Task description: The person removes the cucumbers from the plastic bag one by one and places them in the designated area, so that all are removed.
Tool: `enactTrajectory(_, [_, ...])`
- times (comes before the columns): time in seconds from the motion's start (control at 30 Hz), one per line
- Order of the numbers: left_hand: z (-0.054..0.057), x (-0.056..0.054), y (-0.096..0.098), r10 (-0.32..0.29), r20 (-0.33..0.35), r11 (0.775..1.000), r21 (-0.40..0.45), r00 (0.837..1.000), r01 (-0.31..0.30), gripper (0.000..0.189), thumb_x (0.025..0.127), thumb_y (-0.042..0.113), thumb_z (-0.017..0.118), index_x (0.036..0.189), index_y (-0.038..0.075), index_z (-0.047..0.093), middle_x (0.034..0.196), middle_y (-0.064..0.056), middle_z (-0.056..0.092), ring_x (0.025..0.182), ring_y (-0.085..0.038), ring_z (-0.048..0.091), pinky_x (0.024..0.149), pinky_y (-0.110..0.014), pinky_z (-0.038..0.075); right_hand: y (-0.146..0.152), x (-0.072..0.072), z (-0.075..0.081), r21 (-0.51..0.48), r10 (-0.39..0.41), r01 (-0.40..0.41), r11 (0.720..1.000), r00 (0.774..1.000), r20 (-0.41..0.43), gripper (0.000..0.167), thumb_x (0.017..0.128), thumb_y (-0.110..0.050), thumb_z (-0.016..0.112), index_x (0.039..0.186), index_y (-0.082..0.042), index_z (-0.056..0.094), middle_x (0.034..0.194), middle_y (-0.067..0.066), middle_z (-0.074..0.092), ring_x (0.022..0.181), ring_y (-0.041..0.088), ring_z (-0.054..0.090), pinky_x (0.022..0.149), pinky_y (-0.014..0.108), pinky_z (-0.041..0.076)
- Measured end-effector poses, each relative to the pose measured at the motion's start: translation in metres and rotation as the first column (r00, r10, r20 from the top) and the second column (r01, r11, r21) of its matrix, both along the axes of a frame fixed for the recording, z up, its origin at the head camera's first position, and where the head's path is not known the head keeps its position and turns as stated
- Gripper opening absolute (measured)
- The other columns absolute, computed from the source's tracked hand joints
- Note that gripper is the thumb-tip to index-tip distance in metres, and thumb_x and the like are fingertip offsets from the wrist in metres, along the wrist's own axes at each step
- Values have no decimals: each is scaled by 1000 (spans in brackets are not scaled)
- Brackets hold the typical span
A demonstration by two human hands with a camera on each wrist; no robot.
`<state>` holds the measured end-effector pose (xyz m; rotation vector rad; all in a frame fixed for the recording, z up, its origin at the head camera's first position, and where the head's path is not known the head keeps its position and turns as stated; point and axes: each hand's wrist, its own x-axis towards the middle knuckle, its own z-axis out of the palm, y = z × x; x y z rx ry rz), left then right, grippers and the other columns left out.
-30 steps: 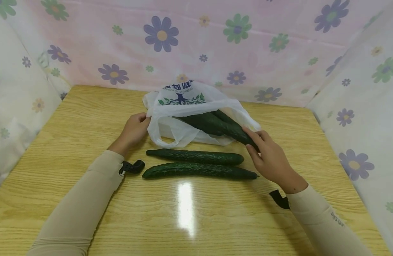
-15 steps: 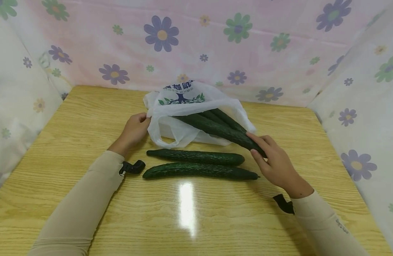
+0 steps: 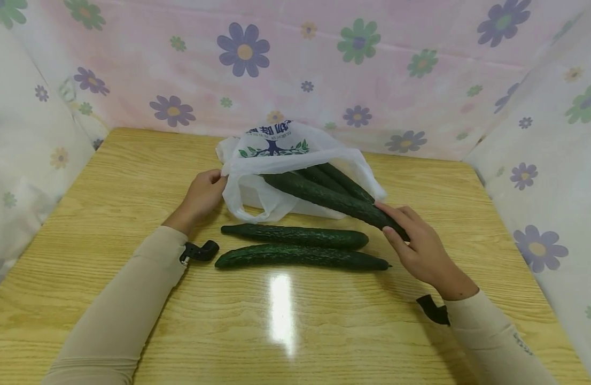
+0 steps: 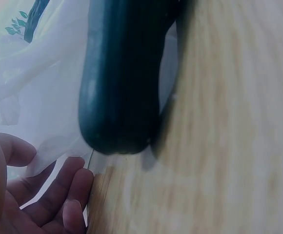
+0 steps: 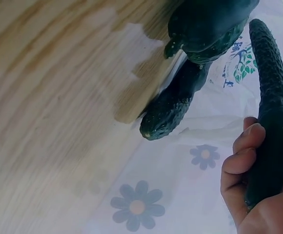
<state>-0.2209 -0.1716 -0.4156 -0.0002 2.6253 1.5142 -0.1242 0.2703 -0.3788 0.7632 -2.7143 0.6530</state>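
Observation:
In the head view, my right hand (image 3: 422, 251) grips the near end of a dark green cucumber (image 3: 334, 202), whose far end lies inside the mouth of a white plastic bag (image 3: 319, 158). The right wrist view shows the fingers curled round this cucumber (image 5: 273, 83). Behind it, more cucumbers (image 3: 347, 182) lie partly hidden in the bag. My left hand (image 3: 201, 195) pinches the bag's left edge; in the left wrist view, thumb and fingers (image 4: 22, 150) hold the thin plastic. Two cucumbers lie side by side before the bag: one nearer it (image 3: 295, 235), one closer to me (image 3: 300, 257).
Everything stands on a wood-grain table (image 3: 218, 331) with a bright light reflection at its front middle. A flowered cloth (image 3: 295, 64) hangs behind and at both sides. Each wrist carries a black mount, one (image 3: 199, 251) left and another (image 3: 432, 309) right.
My right hand has drawn the cucumber rightward and toward me, so more of it shows outside the bag. The cucumbers behind it are now more exposed. The left hand stays put.

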Motion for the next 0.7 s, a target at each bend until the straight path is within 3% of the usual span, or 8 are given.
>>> enactTrajectory(0.43, [1,1,0,-3,-5,1000,8,1000,3,46,105,43,38,113,7,65,92,-5,55,84,-22,45,72,-33,38,1,4,0,-30,24,-23,999,999,31,52,100,-7,57,150,-19,47,121,7,60,90,8,51,72,32,39])
enactTrajectory(0.7, [0,1,-1,-1,-3,1000,11,1000,1,47,105,43,38,117,6,65,105,-10,59,94,-24,47,78,-34,38,0,6,0,-48,64,-61,997,996,58,54,99,-6,58,150,-18,47,122,3,61,100,6,51,79,29,39])
